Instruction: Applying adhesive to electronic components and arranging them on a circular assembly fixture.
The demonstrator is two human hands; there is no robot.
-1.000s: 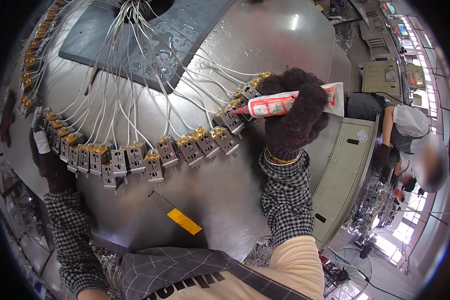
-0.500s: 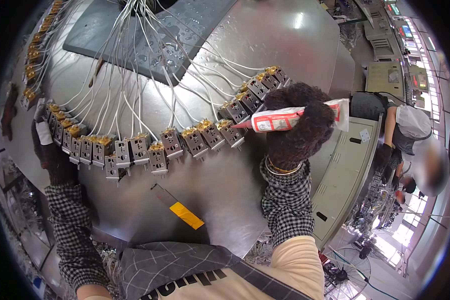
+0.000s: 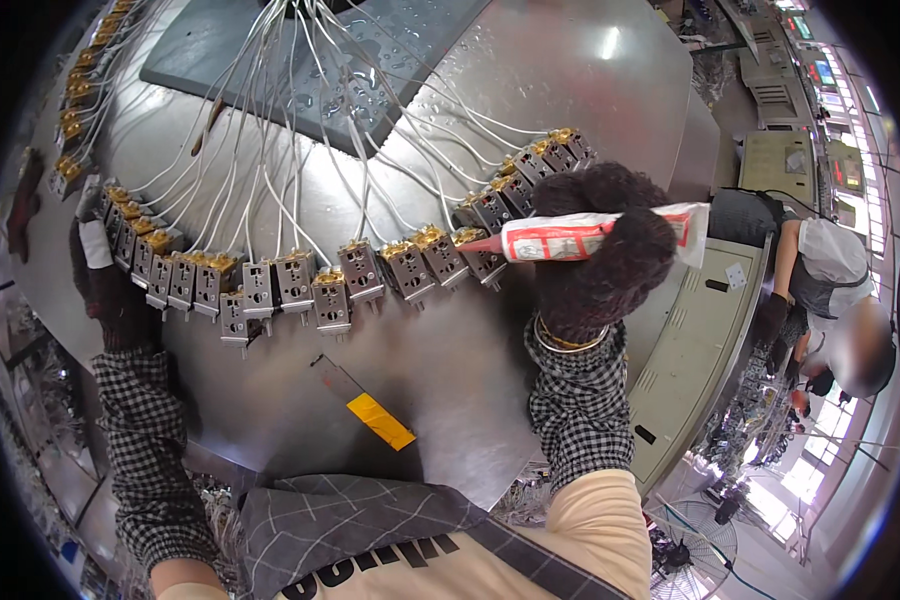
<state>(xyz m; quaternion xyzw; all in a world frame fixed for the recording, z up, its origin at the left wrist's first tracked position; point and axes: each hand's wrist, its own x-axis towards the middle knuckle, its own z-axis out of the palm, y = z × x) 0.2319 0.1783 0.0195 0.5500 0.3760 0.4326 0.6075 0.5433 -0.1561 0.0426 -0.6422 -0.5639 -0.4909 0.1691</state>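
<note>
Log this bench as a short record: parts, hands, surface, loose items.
Parts: curved row of silver metal boxes with gold-coloured tops, white wires
Right hand: dark-gloved, gripping a red-and-white squeeze tube, red nozzle pointing left
Left hand: dark-gloved, beside the row's left end; contact unclear
Surface: shiny metal table, dark-grey flat board bearing droplets
Loose: thin flat tool with yellow end

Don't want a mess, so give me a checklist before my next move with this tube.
1. Right hand gripping tube: ok, fingers wrapped around it.
2. Red nozzle toward the metal boxes: ok.
3. Nozzle touching a box: cannot tell.
4. Left hand away from nozzle: ok, beside boxes farther left.
5. Boxes evenly lined up: not ok, some jut toward you.
6. Yellow-ended strip apart from boxes: ok.
</note>
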